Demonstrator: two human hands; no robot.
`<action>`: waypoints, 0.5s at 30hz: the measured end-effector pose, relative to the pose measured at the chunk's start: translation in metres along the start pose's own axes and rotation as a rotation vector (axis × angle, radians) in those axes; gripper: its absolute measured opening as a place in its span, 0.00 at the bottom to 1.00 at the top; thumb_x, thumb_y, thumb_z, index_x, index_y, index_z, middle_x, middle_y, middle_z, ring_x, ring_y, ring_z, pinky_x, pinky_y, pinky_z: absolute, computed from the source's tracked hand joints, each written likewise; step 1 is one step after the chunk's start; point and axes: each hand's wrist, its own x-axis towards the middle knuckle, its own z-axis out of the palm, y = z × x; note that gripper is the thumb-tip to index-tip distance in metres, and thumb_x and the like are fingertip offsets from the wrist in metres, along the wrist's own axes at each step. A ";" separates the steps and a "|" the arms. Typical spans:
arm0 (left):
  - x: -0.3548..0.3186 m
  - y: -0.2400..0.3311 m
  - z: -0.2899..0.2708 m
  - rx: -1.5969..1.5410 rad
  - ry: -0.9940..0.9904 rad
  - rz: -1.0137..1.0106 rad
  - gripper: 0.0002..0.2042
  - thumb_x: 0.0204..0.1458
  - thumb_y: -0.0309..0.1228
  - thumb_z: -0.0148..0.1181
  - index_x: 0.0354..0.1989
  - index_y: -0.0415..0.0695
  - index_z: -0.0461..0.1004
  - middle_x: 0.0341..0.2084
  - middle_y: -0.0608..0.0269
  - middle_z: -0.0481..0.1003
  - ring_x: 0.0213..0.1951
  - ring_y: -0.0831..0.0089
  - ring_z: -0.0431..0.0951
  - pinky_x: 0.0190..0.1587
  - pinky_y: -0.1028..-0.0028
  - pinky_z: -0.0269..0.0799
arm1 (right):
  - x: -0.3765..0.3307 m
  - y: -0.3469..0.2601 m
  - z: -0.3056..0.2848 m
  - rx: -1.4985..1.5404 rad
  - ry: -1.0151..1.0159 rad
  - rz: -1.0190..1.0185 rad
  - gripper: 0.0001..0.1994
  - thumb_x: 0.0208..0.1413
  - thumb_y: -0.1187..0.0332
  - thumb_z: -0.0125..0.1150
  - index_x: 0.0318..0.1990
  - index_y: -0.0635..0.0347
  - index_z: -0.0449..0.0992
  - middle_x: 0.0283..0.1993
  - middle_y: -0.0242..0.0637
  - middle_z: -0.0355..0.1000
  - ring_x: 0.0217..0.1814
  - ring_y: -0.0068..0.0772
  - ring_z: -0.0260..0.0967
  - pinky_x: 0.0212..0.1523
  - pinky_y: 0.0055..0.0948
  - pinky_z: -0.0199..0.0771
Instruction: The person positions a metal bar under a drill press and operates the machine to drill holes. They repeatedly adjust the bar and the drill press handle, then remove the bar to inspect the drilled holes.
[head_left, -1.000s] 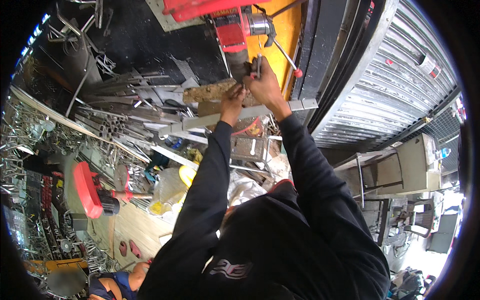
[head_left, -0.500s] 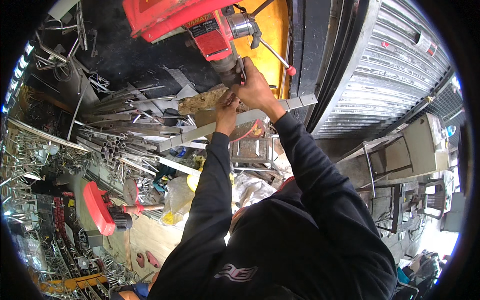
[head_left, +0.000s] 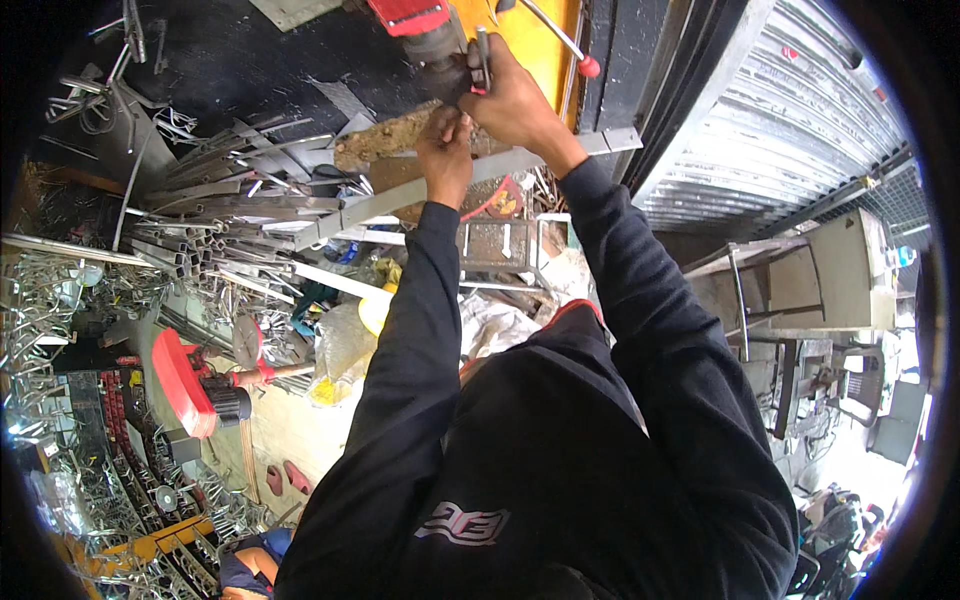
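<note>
At the top stands a red drill press (head_left: 408, 15), its dark chuck (head_left: 440, 50) hanging below the head. My right hand (head_left: 520, 100) is closed around a small metal chuck key (head_left: 483, 58), whose bar sticks up beside the chuck. My left hand (head_left: 445, 160) is just under the chuck with its fingers curled together; whatever they pinch is hidden. Behind both wrists runs a long flat metal bar (head_left: 365, 208) with dark cross marks, lying across the drill press table area. Neither hand visibly grips that bar.
A worn wooden block (head_left: 385, 138) lies left of the chuck. Many metal tubes and strips (head_left: 190, 225) are piled at the left. The press's red-knobbed lever (head_left: 588, 67) juts out at right, near a corrugated shutter (head_left: 740, 130). Another red machine (head_left: 183, 385) stands lower left.
The view has shifted, so the drill press sits higher in the picture. My right hand has turned slightly, and the chuck key's bar now points more upright. Both hands stay by the chuck.
</note>
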 end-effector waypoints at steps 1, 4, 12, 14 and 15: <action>-0.003 0.001 0.001 0.004 0.000 0.024 0.04 0.61 0.19 0.63 0.43 0.34 0.77 0.35 0.66 0.80 0.39 0.82 0.77 0.44 0.77 0.73 | -0.005 -0.001 -0.001 -0.022 0.017 0.004 0.25 0.47 0.69 0.68 0.51 0.64 0.65 0.39 0.56 0.77 0.47 0.62 0.76 0.49 0.47 0.76; 0.001 0.004 0.001 0.041 -0.005 0.012 0.10 0.60 0.19 0.64 0.49 0.32 0.76 0.33 0.67 0.78 0.37 0.82 0.76 0.43 0.78 0.72 | -0.029 -0.002 -0.014 -0.066 0.030 0.059 0.19 0.50 0.71 0.68 0.46 0.61 0.65 0.47 0.51 0.81 0.53 0.49 0.77 0.53 0.42 0.75; 0.012 0.014 -0.001 -0.064 -0.057 -0.011 0.29 0.49 0.07 0.65 0.60 0.34 0.65 0.37 0.60 0.79 0.40 0.77 0.81 0.43 0.78 0.78 | -0.003 -0.001 -0.007 0.031 0.207 -0.112 0.20 0.50 0.60 0.74 0.46 0.67 0.82 0.33 0.45 0.77 0.34 0.43 0.76 0.35 0.37 0.74; 0.015 0.019 -0.001 -0.037 -0.087 0.001 0.30 0.47 0.05 0.65 0.59 0.34 0.65 0.40 0.58 0.79 0.41 0.74 0.83 0.43 0.77 0.80 | 0.001 -0.003 0.000 -0.106 0.149 -0.005 0.27 0.45 0.58 0.82 0.43 0.63 0.69 0.34 0.41 0.77 0.41 0.43 0.77 0.41 0.39 0.77; 0.017 0.022 0.000 -0.033 -0.071 -0.001 0.30 0.46 0.05 0.64 0.58 0.34 0.65 0.42 0.57 0.79 0.42 0.73 0.83 0.44 0.76 0.81 | 0.004 -0.002 0.002 -0.176 0.112 0.043 0.33 0.42 0.57 0.86 0.42 0.61 0.63 0.34 0.39 0.77 0.45 0.43 0.78 0.45 0.40 0.78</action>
